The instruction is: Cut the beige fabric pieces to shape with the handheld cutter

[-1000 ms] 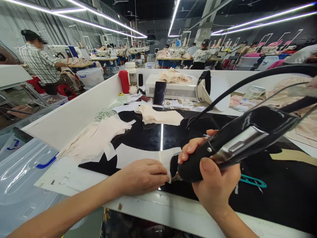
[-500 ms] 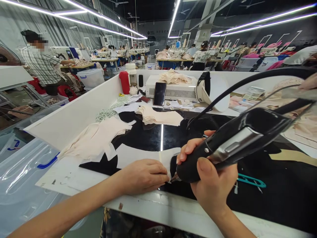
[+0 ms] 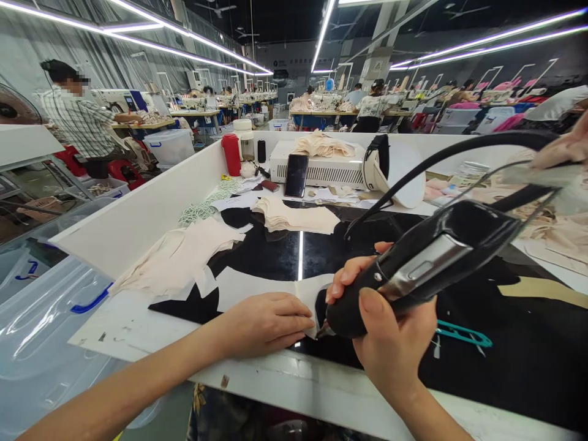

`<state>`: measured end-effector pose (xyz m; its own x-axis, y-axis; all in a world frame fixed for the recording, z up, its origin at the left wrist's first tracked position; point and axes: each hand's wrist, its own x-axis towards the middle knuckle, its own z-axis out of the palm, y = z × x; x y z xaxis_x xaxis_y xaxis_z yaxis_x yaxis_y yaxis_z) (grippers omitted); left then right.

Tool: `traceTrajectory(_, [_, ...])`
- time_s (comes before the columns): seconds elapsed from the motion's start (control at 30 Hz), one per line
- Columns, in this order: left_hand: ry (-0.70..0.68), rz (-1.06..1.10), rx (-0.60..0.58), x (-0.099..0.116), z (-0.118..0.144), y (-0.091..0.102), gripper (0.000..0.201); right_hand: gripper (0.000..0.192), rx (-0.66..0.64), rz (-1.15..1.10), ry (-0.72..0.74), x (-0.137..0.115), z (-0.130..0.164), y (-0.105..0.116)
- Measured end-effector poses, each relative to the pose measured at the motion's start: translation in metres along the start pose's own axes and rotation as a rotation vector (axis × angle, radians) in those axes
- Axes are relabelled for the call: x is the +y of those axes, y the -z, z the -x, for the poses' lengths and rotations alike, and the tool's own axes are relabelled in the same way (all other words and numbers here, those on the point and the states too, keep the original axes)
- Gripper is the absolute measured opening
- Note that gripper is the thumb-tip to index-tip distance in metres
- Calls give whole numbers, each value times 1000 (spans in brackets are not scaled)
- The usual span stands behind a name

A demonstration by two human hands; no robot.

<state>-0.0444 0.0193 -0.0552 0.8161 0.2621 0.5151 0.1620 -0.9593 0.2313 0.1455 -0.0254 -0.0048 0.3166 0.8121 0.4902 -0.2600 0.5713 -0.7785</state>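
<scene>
My right hand (image 3: 390, 331) grips a black corded hand tool (image 3: 422, 263) with a silver panel, its metal tip touching the edge of a white fabric piece (image 3: 257, 288) on the glossy black tabletop (image 3: 505, 361). Flat on that piece lies my left hand (image 3: 264, 321), fingers together, pressing it down just left of the tip. The tool's black cable (image 3: 459, 153) arcs up and off to the right.
Cream fabric pieces (image 3: 179, 257) and a stack (image 3: 294, 215) lie farther back. A phone (image 3: 296, 174) leans on a white machine (image 3: 321, 168); a red bottle (image 3: 231, 153) stands by the white wall. Teal snips (image 3: 462, 334) lie right. A clear bin (image 3: 41, 331) sits left. Other people work behind.
The tool and my right hand have edged slightly left along the fabric edge. My left hand stays pressed in place.
</scene>
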Motion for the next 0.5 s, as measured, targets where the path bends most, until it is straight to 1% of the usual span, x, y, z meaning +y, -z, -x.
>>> traceTrajectory(0.27, [-9, 14, -91, 0, -2, 4, 20, 45, 5, 26, -5, -2, 2, 0])
traceTrajectory(0.5, [-43, -18, -80, 2, 0, 8, 21, 44, 13, -6, -19, -5, -1, 0])
